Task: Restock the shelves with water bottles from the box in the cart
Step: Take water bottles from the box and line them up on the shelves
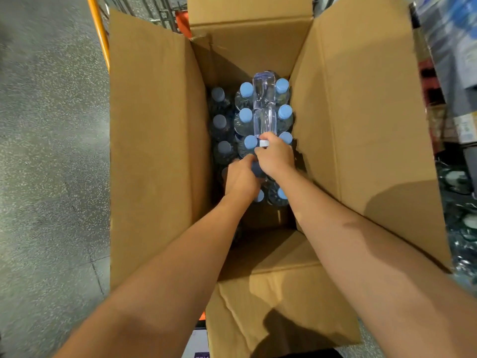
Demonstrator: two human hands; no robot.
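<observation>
Water bottles (245, 117) stand upright in rows deep inside the open cardboard box (154, 151), clear plastic with light blue caps; those by the box's left wall sit in shadow, so their caps look grey-blue. One clear bottle (264, 104) lies flat on top of the standing ones, along the middle of the box between two rows of caps, base toward the far end, white cap (264, 143) toward the person. Right hand (276, 157) is curled around the neck end of that lying bottle, fingers closed right at the white cap. Left hand (241, 178) sits just beside and touching the right one, fingers wrapped over a dark-capped bottle top (257, 169) in the near part of the box; how tight that grip is stays partly hidden by the right hand. Both bare forearms reach down into the box from the near side. All four box flaps stand open, the big ones left and right, the near flap (278, 301) creased and bent outward. Box sits in a cart with an orange rail (99, 32) and metal wire at the far left corner. Grey speckled floor (49, 151) on the left. On the right, blurred shelves (449, 73) with blue and clear packaged goods, too smeared to read.
</observation>
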